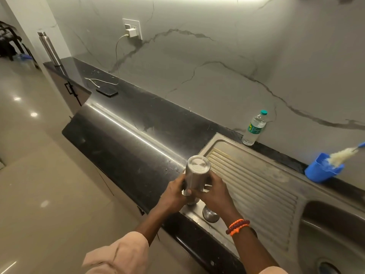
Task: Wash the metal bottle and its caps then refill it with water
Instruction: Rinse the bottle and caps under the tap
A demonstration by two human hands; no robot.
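A long black counter ran along a grey marble-veined wall, and a steel sink with a ribbed drainboard was set into its right end. Over the near left corner of that drainboard, both hands gripped the metal bottle, which was turned upside down with its flat base facing up. The left hand was curled around the bottle's left side, and the right hand, with orange and dark bead bracelets at the wrist, was closed around its right side. Directly below, a rounded metal cap sat on the steel. A second tall metal bottle stood at the counter's far left end. A blue mug holding a bottle brush leaned by the wall, near a clear plastic water bottle. A dark phone lay beside a white cable that led from a charger.
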